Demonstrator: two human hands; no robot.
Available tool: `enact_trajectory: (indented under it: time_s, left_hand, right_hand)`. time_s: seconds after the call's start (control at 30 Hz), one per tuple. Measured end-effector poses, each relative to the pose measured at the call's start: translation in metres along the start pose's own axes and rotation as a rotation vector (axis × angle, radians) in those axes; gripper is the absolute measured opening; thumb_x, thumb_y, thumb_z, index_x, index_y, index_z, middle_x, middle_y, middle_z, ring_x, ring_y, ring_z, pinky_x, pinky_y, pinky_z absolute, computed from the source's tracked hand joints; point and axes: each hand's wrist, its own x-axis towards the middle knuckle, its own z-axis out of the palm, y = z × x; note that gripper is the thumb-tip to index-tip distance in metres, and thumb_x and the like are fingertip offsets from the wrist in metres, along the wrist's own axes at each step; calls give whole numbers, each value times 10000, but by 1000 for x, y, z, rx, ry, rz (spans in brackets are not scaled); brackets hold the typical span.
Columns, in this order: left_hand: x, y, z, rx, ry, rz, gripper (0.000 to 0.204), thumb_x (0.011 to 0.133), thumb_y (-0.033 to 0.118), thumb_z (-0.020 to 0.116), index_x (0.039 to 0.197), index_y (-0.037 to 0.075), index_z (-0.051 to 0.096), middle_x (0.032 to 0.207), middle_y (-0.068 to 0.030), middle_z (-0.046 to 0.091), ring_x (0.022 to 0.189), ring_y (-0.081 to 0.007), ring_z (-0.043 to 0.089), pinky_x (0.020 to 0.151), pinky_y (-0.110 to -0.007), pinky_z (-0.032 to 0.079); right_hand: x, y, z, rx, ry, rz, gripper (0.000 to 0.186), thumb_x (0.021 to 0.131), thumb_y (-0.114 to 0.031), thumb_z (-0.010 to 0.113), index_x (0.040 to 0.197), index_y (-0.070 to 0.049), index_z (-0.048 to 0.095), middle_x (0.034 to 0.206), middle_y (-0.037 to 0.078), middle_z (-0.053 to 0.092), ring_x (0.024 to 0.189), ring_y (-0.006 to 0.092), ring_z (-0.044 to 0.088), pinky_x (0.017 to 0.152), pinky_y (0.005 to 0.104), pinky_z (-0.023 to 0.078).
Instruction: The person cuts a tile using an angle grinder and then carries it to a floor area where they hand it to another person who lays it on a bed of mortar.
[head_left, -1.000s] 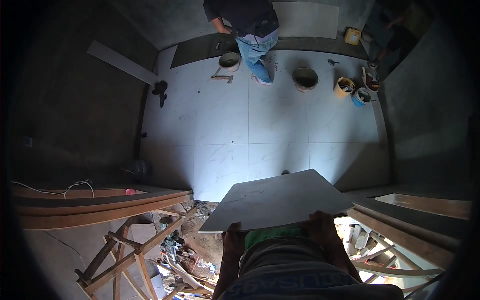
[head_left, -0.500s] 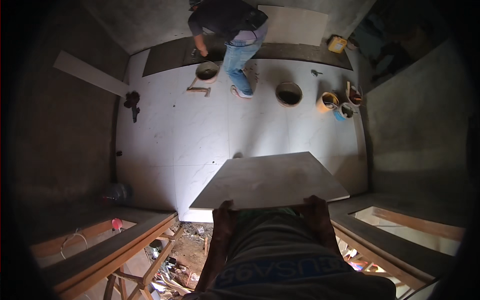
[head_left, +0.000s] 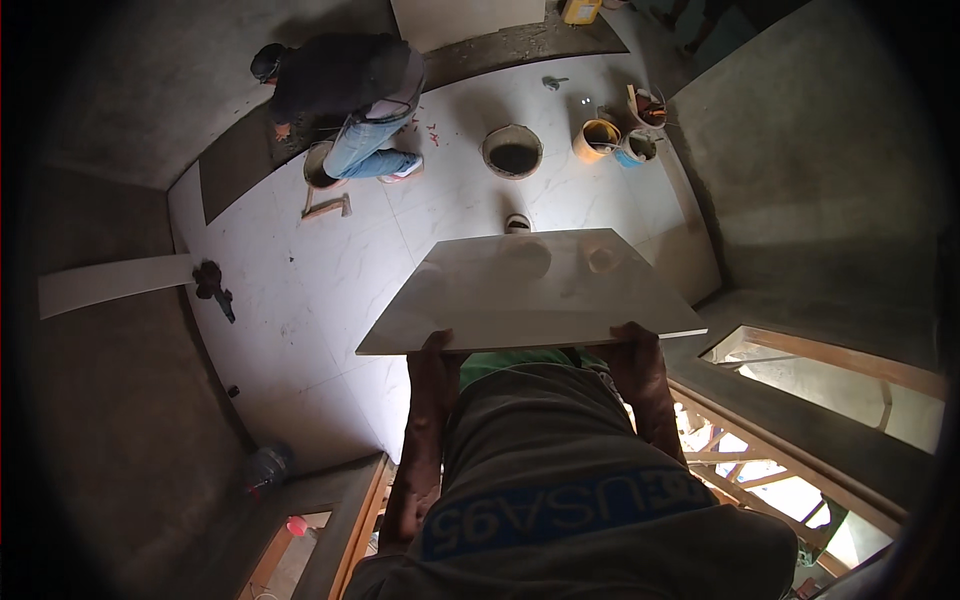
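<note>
A large, glossy pale floor tile (head_left: 520, 300) is held out in front of my waist, tilted, with its near edge toward me. My left hand (head_left: 434, 358) grips that near edge left of its middle, thumb on top. Further along the same edge, my right hand (head_left: 634, 350) holds it in the same way. The fingers under the tile are hidden. Just past its far edge shows one of my feet (head_left: 517, 223) on the white tiled floor (head_left: 310, 320).
A co-worker (head_left: 345, 85) bends at the far left beside a mortar bucket (head_left: 320, 165) and a wooden-handled tool (head_left: 328, 207). Ahead stand a wide bucket (head_left: 512, 150), a yellow bucket (head_left: 596, 142) and a blue bucket (head_left: 636, 150). A dark power tool (head_left: 212, 285) and a clear jug (head_left: 268, 466) lie left.
My view has turned right and moved forward, and a foot now shows beyond the tile. The tile stays in both hands. The co-worker bends lower, arm toward the dark floor strip.
</note>
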Motion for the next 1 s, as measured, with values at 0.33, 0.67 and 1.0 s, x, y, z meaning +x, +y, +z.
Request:
enact_trajectory:
  time_s: [0.33, 0.67, 1.0]
  left_hand:
    - [214, 81, 24, -568, -91, -395, 361, 1044, 133, 638, 1364, -35, 627, 1313, -188, 678, 1226, -325, 706, 1000, -447, 625]
    - [396, 151, 21, -651, -165, -151, 477, 1020, 101, 633, 1468, -15, 518, 1364, -173, 599, 1224, -346, 678, 973, -471, 644]
    - [575, 132, -17, -908, -333, -501, 564, 973, 42, 654, 1464, -120, 431, 1355, -208, 607, 1181, -362, 726, 950, -509, 711]
  right_hand:
    - [135, -90, -13, 280, 48, 81, 443, 969, -200, 623, 1371, -16, 648, 1374, 158, 696, 1266, 359, 684, 1144, 573, 534]
    - [218, -165, 37, 41, 304, -143, 405, 946, -69, 645, 1346, -6, 640, 1324, 138, 701, 1218, 288, 701, 1047, 457, 603]
    - [319, -190, 140, 429, 354, -321, 436, 962, -16, 652, 1393, 42, 622, 1369, 184, 695, 1316, 319, 674, 1166, 481, 568]
